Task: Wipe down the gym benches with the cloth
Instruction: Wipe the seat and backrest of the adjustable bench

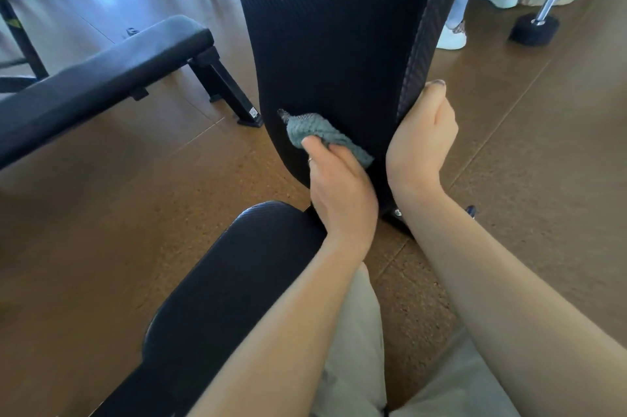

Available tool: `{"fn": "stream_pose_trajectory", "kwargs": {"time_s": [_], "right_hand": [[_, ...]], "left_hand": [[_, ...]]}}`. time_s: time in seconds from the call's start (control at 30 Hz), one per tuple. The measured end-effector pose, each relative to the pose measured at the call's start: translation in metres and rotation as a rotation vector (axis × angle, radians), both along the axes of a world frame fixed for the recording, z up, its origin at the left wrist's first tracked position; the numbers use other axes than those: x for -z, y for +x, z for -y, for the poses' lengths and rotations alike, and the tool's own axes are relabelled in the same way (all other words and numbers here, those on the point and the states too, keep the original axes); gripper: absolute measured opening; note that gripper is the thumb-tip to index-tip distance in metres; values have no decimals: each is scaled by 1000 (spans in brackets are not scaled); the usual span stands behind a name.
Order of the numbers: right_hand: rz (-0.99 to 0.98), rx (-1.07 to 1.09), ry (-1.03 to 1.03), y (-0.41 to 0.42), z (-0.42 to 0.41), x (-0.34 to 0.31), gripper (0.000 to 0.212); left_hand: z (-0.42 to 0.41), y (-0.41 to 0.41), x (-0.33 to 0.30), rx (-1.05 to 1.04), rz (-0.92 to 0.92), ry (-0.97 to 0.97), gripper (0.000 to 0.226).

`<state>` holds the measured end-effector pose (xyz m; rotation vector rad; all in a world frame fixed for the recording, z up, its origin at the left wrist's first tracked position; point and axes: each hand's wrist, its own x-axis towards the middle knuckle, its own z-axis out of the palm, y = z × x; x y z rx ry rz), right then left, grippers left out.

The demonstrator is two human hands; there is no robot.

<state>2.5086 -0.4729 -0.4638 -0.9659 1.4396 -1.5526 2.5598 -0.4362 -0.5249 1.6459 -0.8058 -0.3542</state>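
While I watched through the head camera, the left hand [341, 192] pinched the grey cloth [320, 134] against the low end of the upright backrest [332, 43], fingers curled round it. The right hand [420, 141] gripped the pad's edge, fingers wrapped behind it. I judged the bunched cloth risky: so little touched the vinyl that streaks could be missed, and a loose corner might slip free near the seat pad [237, 274].

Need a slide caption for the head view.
Left hand wipes the bench backrest with a grey cloth; right hand grips its edge.
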Motion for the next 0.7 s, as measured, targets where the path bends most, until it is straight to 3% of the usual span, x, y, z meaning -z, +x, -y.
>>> {"fn": "stream_pose_trajectory", "kwargs": {"time_s": [0.07, 0.17, 0.23, 0.37, 0.43, 0.53, 0.63, 0.7], "right_hand": [[0, 2, 6, 1, -1, -2, 48], [-5, 2, 4, 2, -4, -5, 49], [-10, 4, 4, 2, -4, -5, 48], [-27, 29, -1, 2, 1, -1, 45], [-23, 20, 2, 2, 2, 0, 44], [-6, 10, 7, 2, 1, -1, 46], [25, 6, 18, 3, 0, -2, 49], [35, 3, 8, 3, 0, -4, 49]], "left_hand": [[11, 14, 8, -61, -60, 99, 14], [32, 38, 0, -179, -325, 279, 21], [36, 42, -7, -176, -400, 272, 19], [16, 14, -41, -9, 223, -236, 15], [21, 14, -45, 34, 422, -330, 20], [32, 41, -29, -60, 393, -134, 17], [40, 75, -4, -106, 102, 228, 13], [49, 87, -2, -129, -89, 365, 19]]}}
